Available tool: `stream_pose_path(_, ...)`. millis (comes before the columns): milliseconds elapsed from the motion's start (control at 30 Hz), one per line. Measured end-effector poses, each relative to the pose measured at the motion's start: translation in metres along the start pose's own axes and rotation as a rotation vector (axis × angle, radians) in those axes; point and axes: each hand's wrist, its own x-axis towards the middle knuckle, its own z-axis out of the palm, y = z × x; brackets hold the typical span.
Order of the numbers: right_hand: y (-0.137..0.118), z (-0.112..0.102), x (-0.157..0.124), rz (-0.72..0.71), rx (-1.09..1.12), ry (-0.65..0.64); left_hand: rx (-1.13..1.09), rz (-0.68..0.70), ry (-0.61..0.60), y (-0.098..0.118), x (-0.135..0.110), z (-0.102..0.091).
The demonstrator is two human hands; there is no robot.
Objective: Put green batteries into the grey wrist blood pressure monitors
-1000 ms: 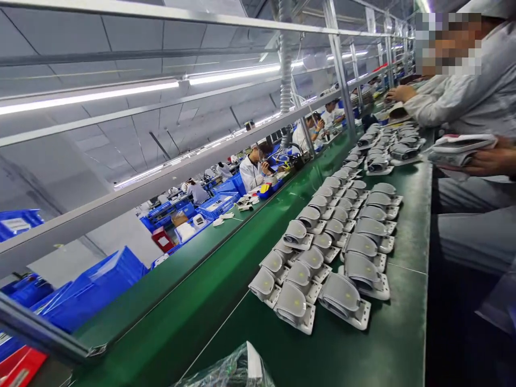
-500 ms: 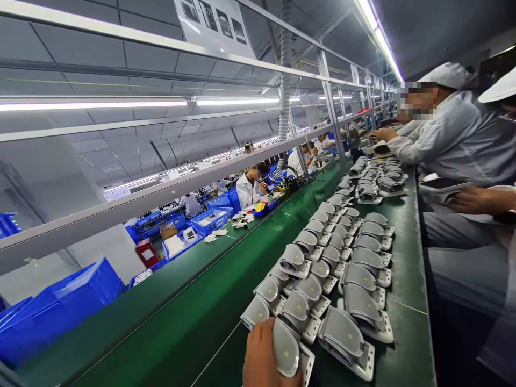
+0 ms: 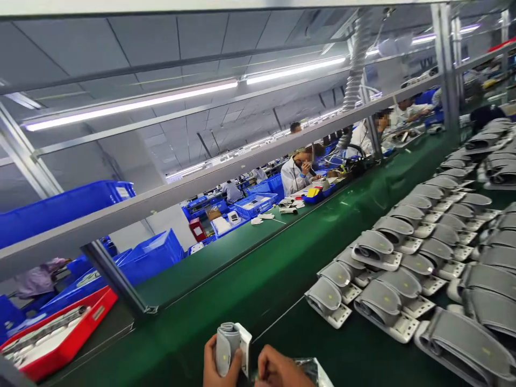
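Note:
At the bottom edge my left hand [image 3: 213, 364] is closed around a grey rolled cuff with a white unit [image 3: 233, 345], held upright over the green belt [image 3: 282, 269]. Beside it my right hand [image 3: 282, 371] is curled on a clear plastic bag [image 3: 318, 371]; its fingertips run off the frame. Rows of the same grey cuff units [image 3: 379, 301] lie on the belt to the right, the nearest about a hand's width away.
A metal frame rail [image 3: 201, 185] crosses in front with a post [image 3: 116, 279] at the left. A red tray [image 3: 60, 336] and blue bins [image 3: 149, 255] sit beyond the belt. Other workers in white coats [image 3: 296, 172] sit at the far benches.
The view has swung left and down. My left hand has lifted the nearest cuff unit off the belt and brought it close, and my right hand has come into view on the bag.

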Motion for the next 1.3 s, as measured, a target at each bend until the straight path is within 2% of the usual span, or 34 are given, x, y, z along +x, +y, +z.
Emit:
stream_pose_path(67, 0.001, 0.002, -0.005, 0.032, 0.202, 0.077, -0.008, -0.015, -0.038, -0.007, -0.004, 0.002)
stream_pose_path(167, -0.007, 0.002, -0.013, 0.140, 0.287, 0.178, -0.022, 0.005, -0.109, -0.006, -0.014, 0.007)
stream_pose_path(300, -0.020, -0.001, -0.017, 0.182, 0.288, 0.275, -0.057, -0.018, -0.216, -0.005, -0.022, 0.006)
stream_pose_path(400, -0.024, -0.003, -0.019, 0.230, 0.257, 0.255, -0.086, -0.046, -0.247, -0.010, -0.021, 0.001)
stream_pose_path(600, -0.020, 0.001, -0.022, 0.185, 0.152, 0.356, -0.351, -0.089, -0.360, -0.022, -0.015, -0.006)
stream_pose_path(700, -0.018, -0.002, -0.022, 0.143, 0.126, 0.342, -0.375, -0.127, -0.372, -0.022, -0.015, -0.005)
stream_pose_path(833, -0.016, -0.009, -0.023, 0.031, 0.030, 0.252, -0.336, -0.109, -0.260, -0.013, -0.020, -0.005)
stream_pose_path(933, -0.017, -0.010, -0.024, 0.103, 0.037, 0.168, -0.236, -0.182, -0.213, 0.000, -0.025, -0.008)
stream_pose_path(1033, -0.024, -0.007, -0.027, 0.152, -0.040, 0.126, -0.153, -0.189, -0.215, 0.007, -0.027, -0.010)
stream_pose_path(1200, -0.041, -0.005, -0.036, -0.047, -0.372, 0.120, -0.111, -0.125, -0.236, -0.003, -0.022, -0.009)
stream_pose_path(1300, -0.049, -0.011, -0.041, -0.164, -0.516, 0.100, -0.139, -0.157, -0.220, -0.010, -0.016, -0.010)
